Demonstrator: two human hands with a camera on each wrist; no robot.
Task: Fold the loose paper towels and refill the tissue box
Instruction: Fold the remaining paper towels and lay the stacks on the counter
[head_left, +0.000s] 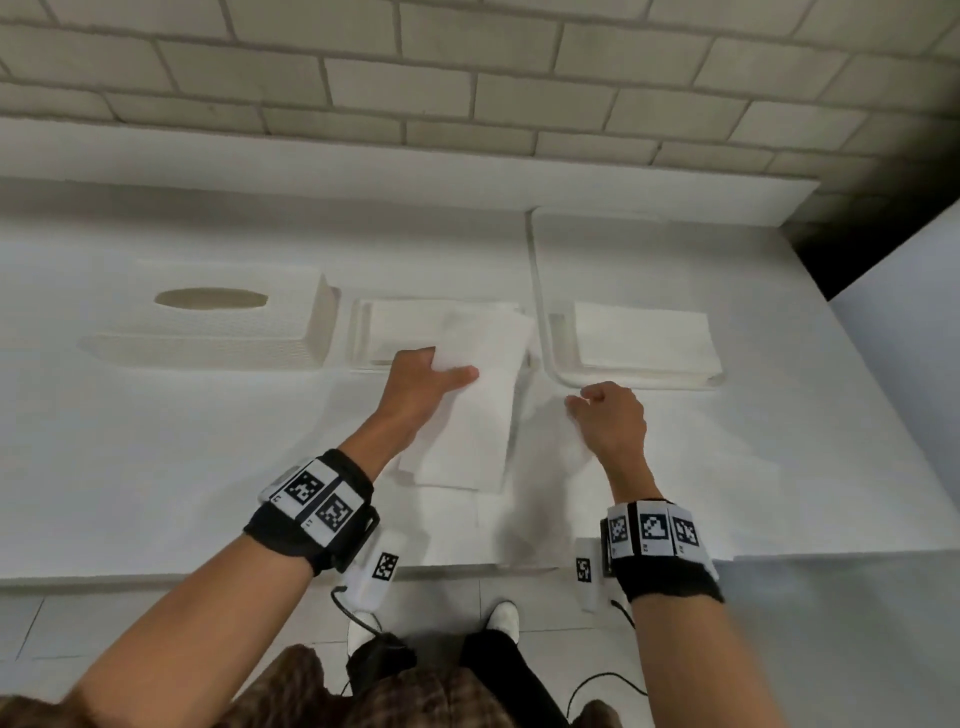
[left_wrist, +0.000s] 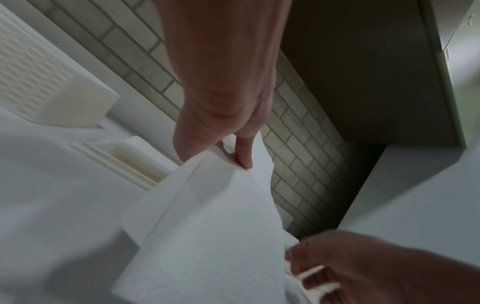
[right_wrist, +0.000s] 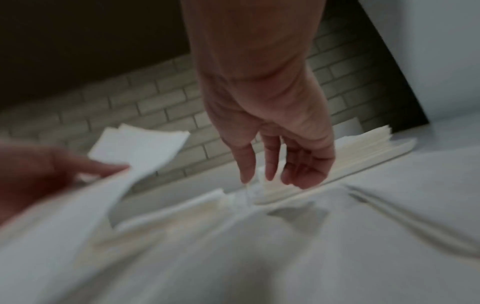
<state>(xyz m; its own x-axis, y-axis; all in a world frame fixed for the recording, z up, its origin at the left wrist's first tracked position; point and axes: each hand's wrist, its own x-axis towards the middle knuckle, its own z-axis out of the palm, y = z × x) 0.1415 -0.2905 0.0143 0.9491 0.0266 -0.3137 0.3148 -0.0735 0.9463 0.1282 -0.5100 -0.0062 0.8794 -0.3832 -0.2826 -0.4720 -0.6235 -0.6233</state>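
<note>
My left hand (head_left: 441, 369) (left_wrist: 233, 156) pinches the top edge of a folded white paper towel (head_left: 467, 415) (left_wrist: 207, 226) and holds it lifted above the table, over the open tissue box base (head_left: 361, 338), which has folded towels in it. The white box lid (head_left: 208, 332) with its oval slot lies to the left of the base. My right hand (head_left: 579, 400) (right_wrist: 255, 179) has its fingers curled down and pinches a loose towel sheet (head_left: 550, 467) (right_wrist: 233, 236) lying on the table; creases run up to the fingertips.
A white tray (head_left: 561, 376) at the right holds a flat stack of unfolded towels (head_left: 644, 343). The white table (head_left: 156, 467) ends at a brick wall (head_left: 467, 78) behind. A dark gap and a white panel stand at the far right.
</note>
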